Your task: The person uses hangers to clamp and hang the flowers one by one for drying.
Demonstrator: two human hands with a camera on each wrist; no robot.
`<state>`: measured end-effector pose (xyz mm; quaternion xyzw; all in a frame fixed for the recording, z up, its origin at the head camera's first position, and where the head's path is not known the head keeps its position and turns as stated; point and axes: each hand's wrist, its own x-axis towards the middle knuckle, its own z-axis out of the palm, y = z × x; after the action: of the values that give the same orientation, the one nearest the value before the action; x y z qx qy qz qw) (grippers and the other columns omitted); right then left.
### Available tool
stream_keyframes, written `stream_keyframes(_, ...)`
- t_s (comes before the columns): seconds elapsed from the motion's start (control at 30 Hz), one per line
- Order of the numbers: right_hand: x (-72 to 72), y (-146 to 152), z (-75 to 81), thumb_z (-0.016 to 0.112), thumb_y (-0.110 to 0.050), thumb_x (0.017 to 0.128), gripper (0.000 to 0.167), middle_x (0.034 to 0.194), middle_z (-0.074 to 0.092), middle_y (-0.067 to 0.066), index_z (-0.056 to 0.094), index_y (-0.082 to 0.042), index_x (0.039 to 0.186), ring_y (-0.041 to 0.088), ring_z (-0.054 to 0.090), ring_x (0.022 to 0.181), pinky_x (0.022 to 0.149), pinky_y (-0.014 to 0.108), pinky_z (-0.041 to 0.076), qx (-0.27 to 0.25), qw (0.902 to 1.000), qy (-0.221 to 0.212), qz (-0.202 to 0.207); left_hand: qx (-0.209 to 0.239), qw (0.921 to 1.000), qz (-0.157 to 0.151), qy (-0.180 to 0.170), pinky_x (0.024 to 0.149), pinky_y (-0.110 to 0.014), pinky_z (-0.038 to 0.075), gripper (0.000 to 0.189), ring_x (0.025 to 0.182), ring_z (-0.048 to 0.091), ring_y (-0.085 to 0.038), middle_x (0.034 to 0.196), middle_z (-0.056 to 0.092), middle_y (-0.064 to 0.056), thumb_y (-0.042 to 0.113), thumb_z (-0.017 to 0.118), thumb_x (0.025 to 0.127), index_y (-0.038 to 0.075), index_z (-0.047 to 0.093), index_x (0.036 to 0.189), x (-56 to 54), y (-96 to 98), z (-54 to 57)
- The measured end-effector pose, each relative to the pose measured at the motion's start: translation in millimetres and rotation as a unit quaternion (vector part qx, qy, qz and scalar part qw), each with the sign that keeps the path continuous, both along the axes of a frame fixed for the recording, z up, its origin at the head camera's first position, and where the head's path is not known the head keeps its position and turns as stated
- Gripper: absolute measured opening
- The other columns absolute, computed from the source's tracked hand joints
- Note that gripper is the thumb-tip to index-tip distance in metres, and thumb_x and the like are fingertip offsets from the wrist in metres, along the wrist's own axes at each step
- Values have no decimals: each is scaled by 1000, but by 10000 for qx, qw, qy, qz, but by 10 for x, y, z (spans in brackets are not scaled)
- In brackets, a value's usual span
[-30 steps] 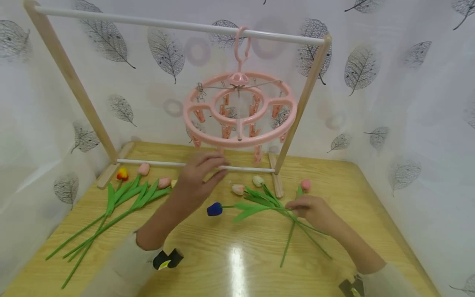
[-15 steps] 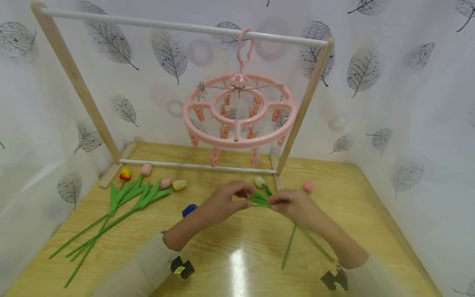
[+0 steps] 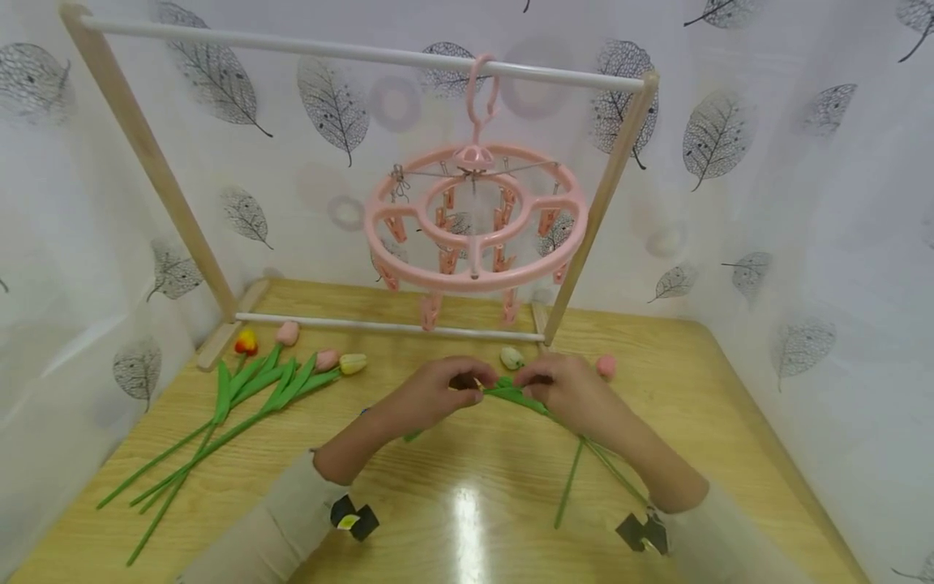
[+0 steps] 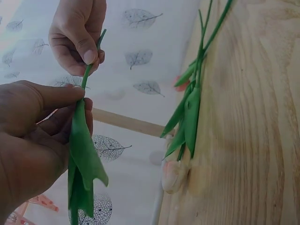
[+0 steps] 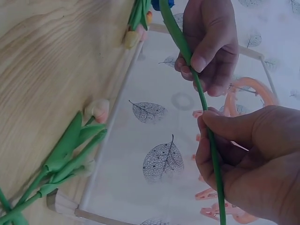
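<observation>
Both my hands hold one artificial blue tulip (image 5: 177, 35) by its green stem. My left hand (image 3: 430, 396) pinches the stem at the base of the leaves (image 4: 86, 145), thumb against fingers. Lower on the same stem, my right hand (image 3: 580, 401) pinches it between thumb and fingertips. The blue bloom is almost wholly hidden behind my left wrist in the head view, and its edge shows at the top of the right wrist view. Just beyond my hands on the table lie a white tulip (image 3: 511, 358), a pale pink tulip (image 5: 98, 110) and a pink tulip (image 3: 606, 367).
A pink round clip hanger (image 3: 474, 280) with dangling pegs hangs from the white top rail (image 3: 350, 53) of a wooden-legged rack behind my hands. Several tulips, including a yellow one (image 3: 353, 364), lie at the left. A leaf-print curtain (image 3: 773, 203) surrounds the wooden table (image 3: 409, 519).
My left hand has come down from near the hanger's pegs to the blue tulip's stem. The right hand has shifted slightly left with it, and the bloom has passed behind my left wrist.
</observation>
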<state>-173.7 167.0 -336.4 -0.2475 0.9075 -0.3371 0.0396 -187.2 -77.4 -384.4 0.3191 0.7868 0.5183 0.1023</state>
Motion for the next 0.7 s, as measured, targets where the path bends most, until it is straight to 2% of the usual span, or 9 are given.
stream_keyframes(0.2,2,-42,64,71,3,89,16,97,74,4,78,-10,97,18,68,89,74,27,58,235,9981,552,142,-54,9998,-120,-120,91,-29,55,32,114,64,-28,128,65,-9,7,59,102,9,63,133,8,-14,21)
stream_keyframes(0.3,-4,-79,95,73,3,88,15,96,74,3,78,-9,95,17,68,90,76,29,58,460,9929,1067,240,-82,9996,-217,-160,90,-29,55,33,113,64,-28,131,64,-11,8,58,102,11,63,134,11,-34,21)
stream_keyframes(0.37,-14,-103,112,74,4,86,16,95,74,2,78,-8,95,17,68,90,76,31,58,572,9857,1542,377,-115,9994,-279,-141,89,-28,56,34,111,64,-25,132,63,-10,8,59,102,12,63,135,11,-46,23)
stream_keyframes(0.47,-37,-140,138,76,6,84,17,95,75,2,78,-7,95,19,67,91,78,31,58,590,9666,2374,772,-91,9993,-345,-143,90,-29,55,35,112,64,-25,133,63,-8,9,59,102,11,62,137,1,-64,27)
stream_keyframes(0.57,-61,-157,183,77,9,81,21,96,74,4,77,-6,96,19,64,90,78,31,56,389,9373,3244,1217,56,9990,-343,-267,92,-31,55,37,114,63,-28,135,62,-8,11,58,102,10,59,139,-11,-80,39)
stream_keyframes(0.63,-58,-141,250,76,10,81,22,99,73,6,76,-4,99,22,63,92,80,31,53,-4,9190,3693,1379,192,9986,-303,-385,92,-32,55,37,115,62,-30,136,60,-9,12,58,102,11,59,140,-13,-84,52)
stream_keyframes(0.7,-43,-102,347,75,7,83,20,101,71,8,75,-2,101,24,62,96,85,30,51,-573,9008,4084,1360,388,9978,-242,-476,92,-33,55,37,115,61,-31,137,60,-10,13,59,102,13,59,139,-9,-83,68)
